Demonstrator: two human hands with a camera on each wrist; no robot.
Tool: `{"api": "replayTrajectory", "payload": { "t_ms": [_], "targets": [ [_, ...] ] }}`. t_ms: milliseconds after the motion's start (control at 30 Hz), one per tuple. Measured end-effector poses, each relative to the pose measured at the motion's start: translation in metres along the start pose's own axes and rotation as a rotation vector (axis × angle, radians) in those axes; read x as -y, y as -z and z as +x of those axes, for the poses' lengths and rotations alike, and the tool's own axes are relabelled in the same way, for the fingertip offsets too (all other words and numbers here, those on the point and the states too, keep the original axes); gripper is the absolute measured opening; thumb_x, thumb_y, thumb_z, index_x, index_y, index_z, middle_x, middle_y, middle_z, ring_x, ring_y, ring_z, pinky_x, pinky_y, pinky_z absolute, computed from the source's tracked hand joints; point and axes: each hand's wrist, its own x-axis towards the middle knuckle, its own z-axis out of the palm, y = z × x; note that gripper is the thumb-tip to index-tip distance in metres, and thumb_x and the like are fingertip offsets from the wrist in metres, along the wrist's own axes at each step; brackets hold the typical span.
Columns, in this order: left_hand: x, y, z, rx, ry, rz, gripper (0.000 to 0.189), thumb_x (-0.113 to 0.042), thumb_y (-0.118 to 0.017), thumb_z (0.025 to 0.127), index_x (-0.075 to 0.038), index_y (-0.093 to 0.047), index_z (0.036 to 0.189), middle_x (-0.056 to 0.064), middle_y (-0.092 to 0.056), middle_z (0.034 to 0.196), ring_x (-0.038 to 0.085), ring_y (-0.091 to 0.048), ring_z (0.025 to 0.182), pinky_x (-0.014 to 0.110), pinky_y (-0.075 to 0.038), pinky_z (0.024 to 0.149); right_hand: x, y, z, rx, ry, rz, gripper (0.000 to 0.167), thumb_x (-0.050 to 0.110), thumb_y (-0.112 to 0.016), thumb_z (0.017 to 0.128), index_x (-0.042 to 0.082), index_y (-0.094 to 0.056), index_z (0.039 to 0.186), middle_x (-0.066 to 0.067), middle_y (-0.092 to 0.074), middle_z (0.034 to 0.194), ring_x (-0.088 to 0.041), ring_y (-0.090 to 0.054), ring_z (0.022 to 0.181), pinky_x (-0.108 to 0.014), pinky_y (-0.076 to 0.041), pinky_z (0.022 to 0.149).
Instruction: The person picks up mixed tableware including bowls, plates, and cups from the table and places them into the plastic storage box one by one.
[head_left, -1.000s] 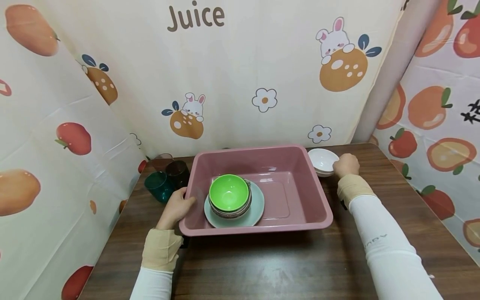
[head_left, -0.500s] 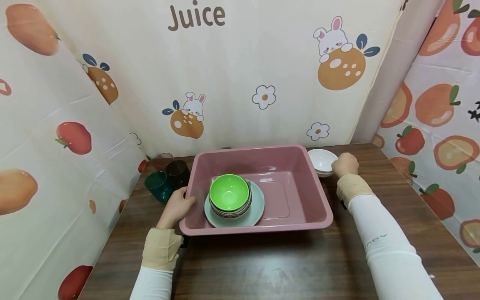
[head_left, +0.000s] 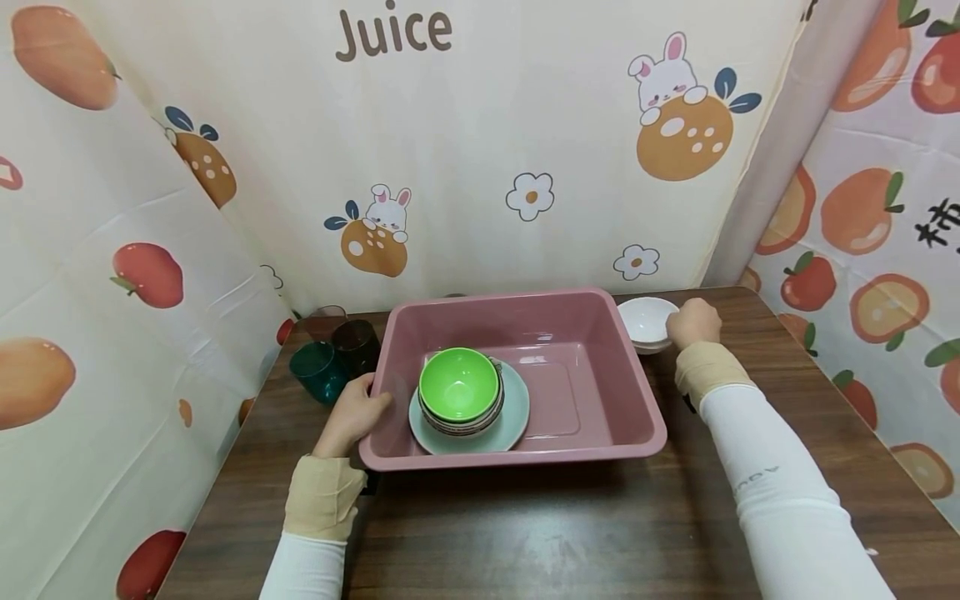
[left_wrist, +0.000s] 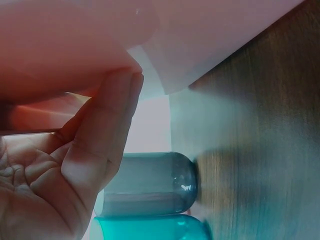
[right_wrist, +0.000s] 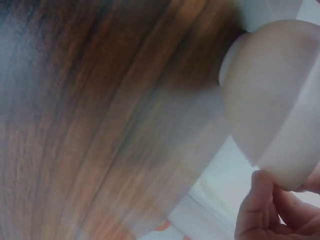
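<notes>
A pink plastic basin (head_left: 592, 454) stands mid-table, and my left hand (head_left: 357, 413) grips its left rim, fingers on the outside wall in the left wrist view. Inside it, a pale blue plate (head_left: 516, 408) carries a stack of bowls topped by a green bowl (head_left: 459, 386). Right of the basin, two or so nested white bowls (head_left: 645, 319) stand on the table. My right hand (head_left: 694, 323) pinches their right rim; in the right wrist view the fingertips (right_wrist: 260, 182) meet the edge of the white bowls.
Left of the basin, close to my left hand, stand a teal glass (head_left: 318, 372), a dark glass (head_left: 356, 345) and a clear pinkish glass (head_left: 326, 322). Printed curtains (head_left: 480, 150) hang behind and beside the brown wooden table (head_left: 480, 533).
The right hand and white bowls have shifted only very slightly to the right. The left hand and the basin have stayed in place.
</notes>
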Motion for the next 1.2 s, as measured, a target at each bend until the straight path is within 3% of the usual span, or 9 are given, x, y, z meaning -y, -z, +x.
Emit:
{"api": "replayTrajectory", "payload": {
  "t_ms": [367, 467, 533, 667, 733, 833, 1000, 1200],
  "targets": [
    [-0.001, -0.001, 0.001, -0.007, 0.000, 0.021, 0.035, -0.010, -0.052, 0.087, 0.005, -0.060, 0.118, 0.023, -0.067, 0.107, 0.023, -0.064, 0.084, 0.037, -0.056, 0.075, 0.006, 0.030, 0.001, -0.019, 0.028, 0.016, 0.038, 0.012, -0.038, 0.084, -0.015, -0.061, 0.096, -0.043, -0.057, 0.109, -0.059, -0.054, 0.105, -0.062, -0.045, 0.090],
    [-0.002, -0.002, 0.001, -0.002, 0.007, 0.018, 0.035, -0.011, -0.052, 0.088, 0.005, -0.060, 0.118, 0.023, -0.066, 0.109, 0.024, -0.064, 0.085, 0.039, -0.057, 0.077, 0.008, 0.041, 0.000, -0.044, 0.060, 0.035, 0.034, 0.013, -0.039, 0.084, -0.013, -0.061, 0.089, -0.042, -0.058, 0.106, -0.060, -0.053, 0.102, -0.064, -0.044, 0.087],
    [-0.002, -0.002, 0.001, 0.000, 0.008, 0.019, 0.035, -0.011, -0.052, 0.088, 0.005, -0.060, 0.118, 0.023, -0.066, 0.109, 0.024, -0.064, 0.085, 0.040, -0.057, 0.078, 0.013, 0.048, -0.003, -0.073, 0.105, 0.045, 0.031, 0.013, -0.041, 0.084, -0.010, -0.060, 0.079, -0.038, -0.061, 0.097, -0.058, -0.055, 0.095, -0.063, -0.044, 0.082],
    [-0.004, -0.001, 0.000, 0.000, 0.005, 0.024, 0.035, -0.011, -0.052, 0.088, 0.005, -0.059, 0.119, 0.024, -0.066, 0.109, 0.024, -0.065, 0.085, 0.039, -0.057, 0.077, 0.028, 0.063, -0.011, -0.125, 0.216, 0.055, 0.030, 0.011, -0.044, 0.084, -0.007, -0.062, 0.069, -0.026, -0.063, 0.073, -0.043, -0.055, 0.074, -0.045, -0.042, 0.060],
    [-0.004, 0.000, 0.000, 0.001, 0.004, 0.026, 0.036, -0.010, -0.052, 0.088, 0.006, -0.059, 0.119, 0.024, -0.066, 0.109, 0.024, -0.065, 0.085, 0.038, -0.056, 0.076, 0.036, 0.069, -0.017, -0.135, 0.259, 0.055, 0.030, 0.010, -0.045, 0.085, -0.007, -0.064, 0.070, -0.020, -0.060, 0.064, -0.036, -0.052, 0.068, -0.037, -0.036, 0.054],
    [-0.004, 0.001, 0.000, 0.008, 0.006, 0.020, 0.036, -0.010, -0.052, 0.088, 0.006, -0.059, 0.119, 0.024, -0.066, 0.108, 0.024, -0.065, 0.084, 0.038, -0.057, 0.075, 0.047, 0.075, -0.025, -0.116, 0.299, 0.060, 0.032, 0.012, -0.046, 0.087, -0.010, -0.069, 0.083, -0.021, -0.063, 0.069, -0.036, -0.053, 0.071, -0.038, -0.036, 0.057],
    [-0.003, 0.000, -0.001, 0.010, 0.015, 0.021, 0.036, -0.011, -0.052, 0.089, 0.006, -0.058, 0.120, 0.024, -0.066, 0.110, 0.025, -0.065, 0.086, 0.040, -0.057, 0.078, 0.060, 0.081, -0.038, -0.077, 0.346, 0.047, 0.036, 0.016, -0.047, 0.090, -0.010, -0.069, 0.101, -0.030, -0.068, 0.096, -0.042, -0.059, 0.086, -0.048, -0.038, 0.071],
    [-0.003, -0.001, -0.002, -0.015, -0.003, 0.037, 0.033, -0.014, -0.055, 0.091, 0.005, -0.062, 0.117, 0.023, -0.068, 0.108, 0.023, -0.065, 0.085, 0.036, -0.056, 0.076, 0.074, 0.082, -0.057, -0.048, 0.403, 0.137, 0.030, 0.012, -0.050, 0.088, -0.008, -0.070, 0.097, -0.023, -0.071, 0.085, -0.023, -0.061, 0.067, -0.029, -0.041, 0.058]
  ]
}}
